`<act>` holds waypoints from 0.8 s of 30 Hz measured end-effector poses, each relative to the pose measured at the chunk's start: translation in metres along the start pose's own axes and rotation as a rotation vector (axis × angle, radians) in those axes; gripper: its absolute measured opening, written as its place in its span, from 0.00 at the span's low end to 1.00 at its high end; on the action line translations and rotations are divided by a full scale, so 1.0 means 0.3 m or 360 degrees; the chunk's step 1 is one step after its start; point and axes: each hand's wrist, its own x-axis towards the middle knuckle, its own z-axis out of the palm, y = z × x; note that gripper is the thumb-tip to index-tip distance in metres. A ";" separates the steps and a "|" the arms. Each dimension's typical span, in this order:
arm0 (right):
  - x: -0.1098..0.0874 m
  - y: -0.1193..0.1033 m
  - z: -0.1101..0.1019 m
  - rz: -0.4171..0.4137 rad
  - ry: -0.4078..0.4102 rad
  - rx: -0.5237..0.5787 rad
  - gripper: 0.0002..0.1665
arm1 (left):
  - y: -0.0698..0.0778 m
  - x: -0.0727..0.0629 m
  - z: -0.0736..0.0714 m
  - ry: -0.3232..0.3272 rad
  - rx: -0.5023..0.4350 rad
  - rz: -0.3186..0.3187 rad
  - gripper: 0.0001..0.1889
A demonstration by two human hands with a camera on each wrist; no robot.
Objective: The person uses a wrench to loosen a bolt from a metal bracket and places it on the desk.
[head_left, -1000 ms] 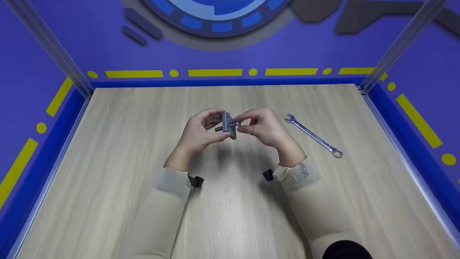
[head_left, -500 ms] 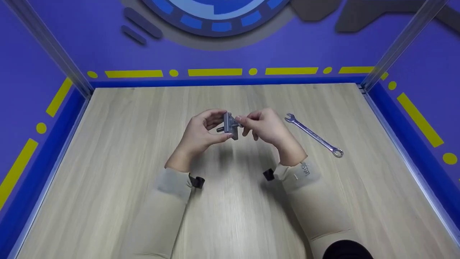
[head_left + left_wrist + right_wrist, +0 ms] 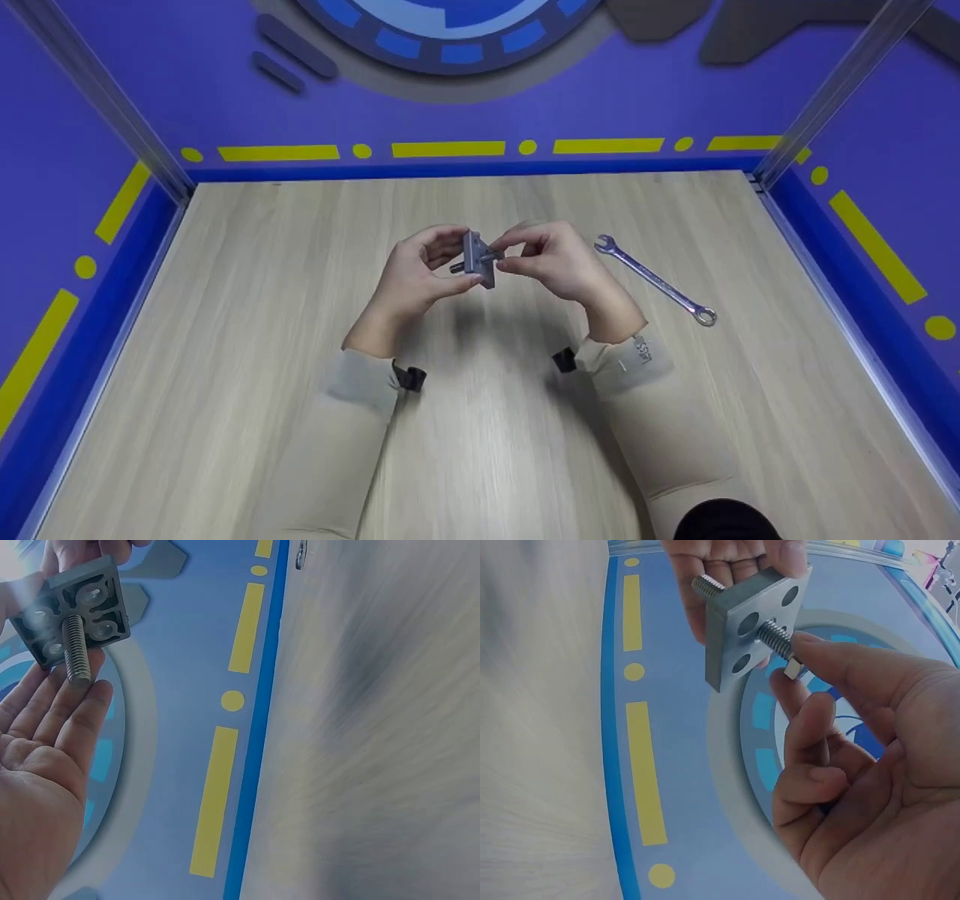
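A grey square metal plate with several holes is held up over the table. My left hand grips it by its edges, thumb near and fingers beyond. A threaded bolt runs through the plate's middle and sticks out on both sides. The back of the plate, with recessed pockets, shows in the left wrist view. My right hand pinches the bolt's right end between thumb and forefinger. In the right wrist view, a shiny flat-sided piece shows at that end, partly covered by the fingertips.
A combination wrench lies slantwise on the wooden table, to the right of my right hand. Blue panels with yellow marks stand behind and at both sides. Black wrist cameras sit at both cuffs.
My right fingers swung round the bolt end, thumb forward half a second ago, and are back in a pinch like the first. The left hand and plate stay nearly still.
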 end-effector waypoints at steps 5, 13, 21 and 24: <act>0.002 0.003 -0.004 -0.0065 -0.0021 0.0029 0.14 | 0.001 0.002 -0.001 0.0006 -0.0022 0.0009 0.37; 0.006 0.000 0.001 0.0263 0.0055 0.0014 0.17 | 0.005 -0.002 0.004 0.0012 0.0015 -0.0001 0.38; 0.008 -0.002 0.009 0.0238 -0.0004 0.0057 0.14 | 0.008 -0.001 0.011 -0.0013 0.0044 0.0001 0.38; 0.004 -0.002 0.005 0.0151 -0.0010 0.0053 0.13 | 0.008 -0.001 0.008 -0.0007 0.0037 0.0004 0.38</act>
